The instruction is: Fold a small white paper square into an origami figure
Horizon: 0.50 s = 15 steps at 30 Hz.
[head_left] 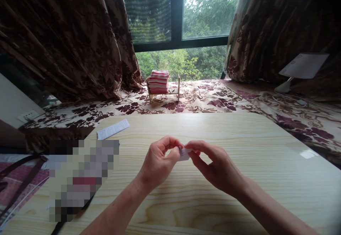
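Between my two hands, just above the wooden table (213,206), is a small white piece (184,154) that looks like folded paper; its exact kind is hard to make out. My left hand (161,160) pinches its left side with thumb and forefinger. On the opposite side, my right hand (217,165) has its thumb and forefinger closed on the upper right part. The fingertips of both hands nearly meet and hide part of the piece.
A printed white paper strip (113,129) lies at the table's far left, near a pixelated object (84,180). Beyond the table, a small rack (173,93) holds folded red-and-white striped cloths (158,82) on the flowered window seat. A white lamp (303,66) stands at right.
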Available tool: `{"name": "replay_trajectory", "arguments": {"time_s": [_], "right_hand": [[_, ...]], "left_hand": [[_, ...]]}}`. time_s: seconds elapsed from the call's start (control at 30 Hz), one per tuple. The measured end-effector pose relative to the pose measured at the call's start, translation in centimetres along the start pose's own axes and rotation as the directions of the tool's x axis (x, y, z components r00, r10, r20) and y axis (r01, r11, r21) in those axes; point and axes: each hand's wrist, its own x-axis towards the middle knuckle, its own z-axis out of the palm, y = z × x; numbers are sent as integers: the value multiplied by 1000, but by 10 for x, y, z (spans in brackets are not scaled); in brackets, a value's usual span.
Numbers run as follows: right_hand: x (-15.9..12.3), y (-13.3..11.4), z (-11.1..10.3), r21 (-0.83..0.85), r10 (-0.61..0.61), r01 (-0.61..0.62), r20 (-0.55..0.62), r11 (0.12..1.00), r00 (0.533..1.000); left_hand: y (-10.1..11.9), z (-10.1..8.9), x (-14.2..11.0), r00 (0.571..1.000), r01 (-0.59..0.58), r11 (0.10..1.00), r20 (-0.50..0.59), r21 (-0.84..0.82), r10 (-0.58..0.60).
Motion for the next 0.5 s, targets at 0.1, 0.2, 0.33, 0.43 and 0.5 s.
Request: {"name": "replay_trajectory", "arguments": {"time_s": [0.1, 0.2, 0.33, 0.43, 0.5], "right_hand": [[1, 0, 0, -2, -17, 17, -35, 1000, 999], [2, 1, -1, -18, -34, 32, -93, 999, 995], [3, 2, 0, -34, -71, 67, -135, 997, 988], [3, 3, 0, -59, -97, 90, -138, 994, 986], [2, 3, -1, -80, -103, 93, -137, 992, 985]], "left_hand": [[0, 0, 0, 999, -34, 999, -17, 28, 34], [1, 1, 1, 998, -47, 998, -44, 50, 49], [1, 1, 2, 997, 33, 999, -78, 41, -30], [2, -1, 3, 987, 151, 989, -51, -3, -151], [4, -1, 4, 979, 199, 980, -34, -12, -199]]}}
